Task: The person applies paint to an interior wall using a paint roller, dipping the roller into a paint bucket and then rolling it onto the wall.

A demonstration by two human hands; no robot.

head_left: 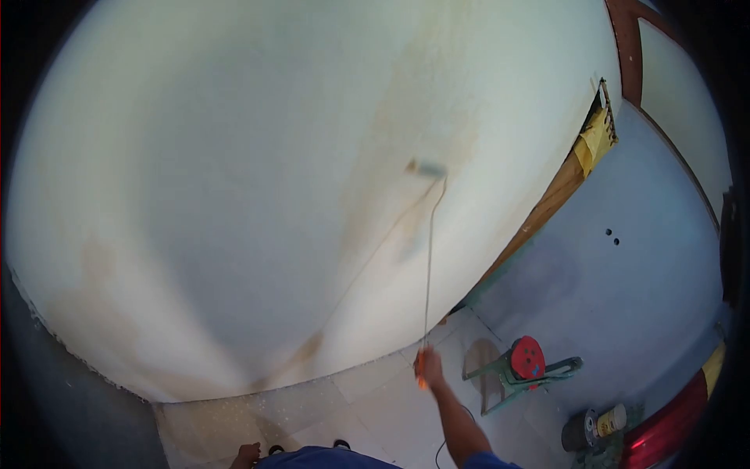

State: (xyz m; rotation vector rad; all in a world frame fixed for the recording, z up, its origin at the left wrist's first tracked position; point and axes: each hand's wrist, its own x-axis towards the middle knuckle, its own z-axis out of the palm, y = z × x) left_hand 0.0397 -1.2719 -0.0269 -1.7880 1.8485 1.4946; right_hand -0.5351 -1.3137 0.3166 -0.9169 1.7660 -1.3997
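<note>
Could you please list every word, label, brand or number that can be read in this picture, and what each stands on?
No text can be read anywhere in this view.
Pale yellow-marked container: may carry a label; any lettering is too small and blurred to read.
Roller: blurred, no readable marking.
Wall: no lettering or sign shows.

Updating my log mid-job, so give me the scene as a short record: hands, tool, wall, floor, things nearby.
Right hand: closed on the orange handle of a roller
Left hand: low, at the picture's bottom edge; grip unclear
Roller: raised before the wall, blurred; contact unclear
Wall: pale, with brownish patches
Floor: pale tiles
Nearby, picture right: green-framed stand with a red round piece; dark container; lighter container
</note>
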